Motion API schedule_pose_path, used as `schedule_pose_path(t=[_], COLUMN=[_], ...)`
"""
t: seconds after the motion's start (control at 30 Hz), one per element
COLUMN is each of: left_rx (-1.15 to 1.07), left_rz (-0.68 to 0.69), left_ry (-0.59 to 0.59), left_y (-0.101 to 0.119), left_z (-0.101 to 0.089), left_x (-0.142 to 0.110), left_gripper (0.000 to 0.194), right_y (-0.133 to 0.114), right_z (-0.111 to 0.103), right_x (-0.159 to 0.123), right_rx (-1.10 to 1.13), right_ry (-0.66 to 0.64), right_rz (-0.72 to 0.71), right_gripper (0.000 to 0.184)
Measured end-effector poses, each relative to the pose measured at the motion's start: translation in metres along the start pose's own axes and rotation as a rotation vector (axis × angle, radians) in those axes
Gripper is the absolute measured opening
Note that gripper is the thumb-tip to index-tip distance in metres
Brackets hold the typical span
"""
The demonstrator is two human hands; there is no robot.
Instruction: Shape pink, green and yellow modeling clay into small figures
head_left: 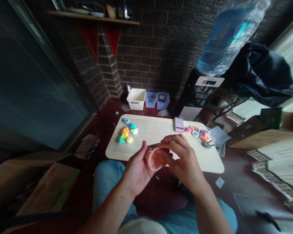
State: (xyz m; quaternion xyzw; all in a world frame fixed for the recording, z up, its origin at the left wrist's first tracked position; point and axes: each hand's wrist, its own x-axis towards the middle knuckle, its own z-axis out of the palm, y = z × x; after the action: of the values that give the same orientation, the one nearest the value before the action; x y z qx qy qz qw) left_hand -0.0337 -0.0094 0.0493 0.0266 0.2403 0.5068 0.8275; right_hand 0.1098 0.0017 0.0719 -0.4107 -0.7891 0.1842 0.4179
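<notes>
A hollow, pinkish-orange clay bowl (pixel 155 160) with an uneven rim is held up above the near edge of the white table (pixel 156 130). My left hand (pixel 139 169) cups it from the left and below, thumb raised beside the rim. On the opposite side, my right hand (pixel 182 159) pinches the bowl's wall between thumb and fingers. At the table's left lie several lumps of coloured clay (pixel 125 135) in blue, teal, orange, yellow and green. Small shaped clay pieces (pixel 197 132) in pink, purple and orange are grouped on the right.
A phone (pixel 179 124) lies at the table's far edge. Behind stand a white bin (pixel 136 99) and two clear bluish bins (pixel 156 100). A water dispenser (pixel 197 94) rises at the back right. Cardboard boxes (pixel 48 188) flank the left, with another box (pixel 256 133) at right.
</notes>
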Motion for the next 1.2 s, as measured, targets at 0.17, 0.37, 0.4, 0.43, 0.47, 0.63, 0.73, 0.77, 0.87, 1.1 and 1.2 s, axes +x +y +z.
schedule_pose_path(t=[0.17, 0.37, 0.4, 0.43, 0.47, 0.63, 0.73, 0.77, 0.87, 1.1, 1.2], left_rx=[-0.007, -0.07, -0.061, -0.044, -0.024, 0.03, 0.093, 0.113, 0.146, 0.17, 0.163], left_rz=[0.007, -0.033, -0.028, -0.023, -0.021, -0.015, 0.02, 0.025, 0.03, -0.008, -0.037], left_ry=[-0.037, -0.061, -0.069, -0.079, -0.087, -0.105, -0.14, -0.146, -0.144, -0.155, -0.111], left_y=[0.0, 0.002, 0.003, 0.003, 0.004, 0.006, 0.005, 0.005, 0.003, 0.006, 0.007], left_z=[0.0, -0.003, -0.003, -0.003, -0.004, -0.003, -0.001, 0.0, 0.002, 0.004, 0.001], left_x=[-0.001, -0.002, -0.001, -0.001, 0.0, 0.0, -0.005, -0.008, -0.014, -0.017, -0.009], left_gripper=[0.041, 0.043, 0.044, 0.046, 0.047, 0.05, 0.057, 0.059, 0.061, 0.06, 0.052], right_y=[-0.001, -0.001, -0.001, -0.001, 0.0, 0.006, 0.015, 0.019, 0.031, 0.041, 0.028], right_z=[0.0, 0.001, 0.002, 0.003, 0.004, 0.006, 0.009, 0.011, 0.019, 0.022, 0.01], right_x=[0.001, 0.0, -0.001, -0.003, -0.004, -0.011, -0.015, -0.017, -0.021, -0.026, -0.02], right_rx=[0.011, 0.005, 0.007, 0.011, 0.017, 0.051, 0.091, 0.121, 0.278, 0.462, 0.214], right_ry=[-0.008, -0.001, 0.006, 0.011, 0.01, -0.069, -0.038, -0.015, 0.048, 0.019, -0.063], right_rz=[-0.017, 0.038, 0.06, 0.081, 0.096, 0.081, 0.064, 0.072, 0.145, 0.232, 0.138], right_gripper=[0.021, 0.018, 0.02, 0.023, 0.027, 0.034, 0.029, 0.027, 0.019, 0.013, 0.017])
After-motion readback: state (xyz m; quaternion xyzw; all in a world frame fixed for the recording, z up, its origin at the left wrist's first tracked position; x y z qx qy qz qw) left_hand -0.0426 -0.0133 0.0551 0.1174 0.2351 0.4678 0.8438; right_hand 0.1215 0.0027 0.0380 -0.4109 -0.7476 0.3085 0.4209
